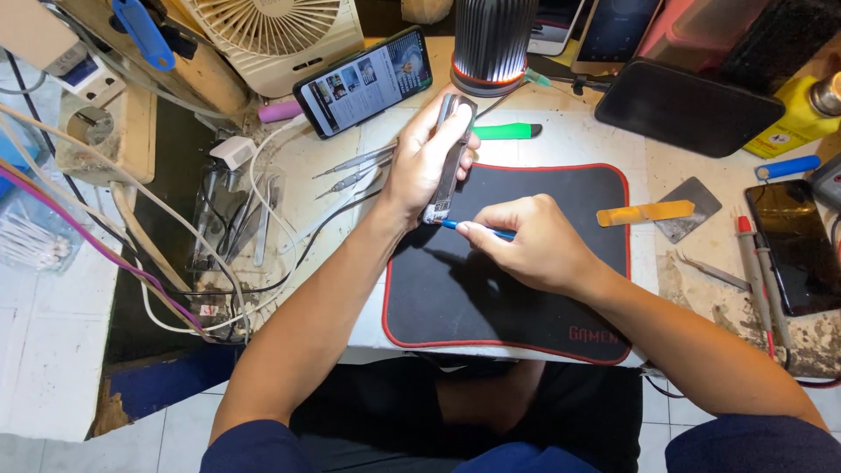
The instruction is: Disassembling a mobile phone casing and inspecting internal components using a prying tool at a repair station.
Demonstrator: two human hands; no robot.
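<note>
Both hands closed, meeting mid-frame: left (pixel 429 158), right (pixel 534 245).

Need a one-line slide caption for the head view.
Left hand holds a phone edge-on over a black mat; right hand applies a blue tool.

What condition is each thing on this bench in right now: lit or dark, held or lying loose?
Left hand: closed around the phone, holding it on edge.
Phone: held edge-up above the black mat.
Right hand: pinching the blue tool.
Blue tool: tip at the phone's lower end.
Propped phone: screen lit.
Phone at right: screen dark, lying flat.
Black mat: flat on the bench.
</note>
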